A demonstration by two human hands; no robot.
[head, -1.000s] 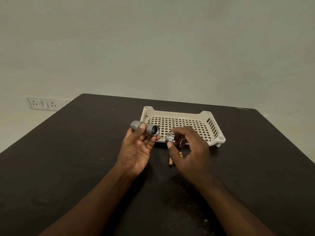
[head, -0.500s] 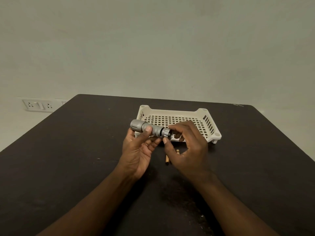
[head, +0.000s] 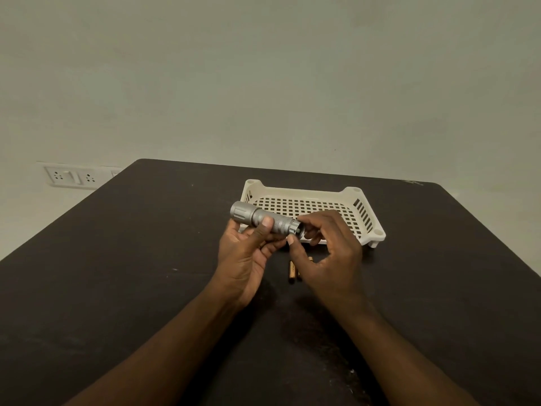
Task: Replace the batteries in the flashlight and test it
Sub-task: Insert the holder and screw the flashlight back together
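at frame centre, the left hand (head: 246,256) grips the silver flashlight (head: 263,219) by its body, lifted above the desk (head: 117,273); the right hand (head: 328,253) pinches its tail cap (head: 296,229). batteries (head: 292,271) lie on the desk beneath the hands.

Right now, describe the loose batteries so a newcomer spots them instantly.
Start at the dark table, then the white slotted basket near its far edge. Just nearer than the basket, under the right hand, lie the batteries: small copper-coloured cylinders flat on the table, unlike the silver flashlight held above.
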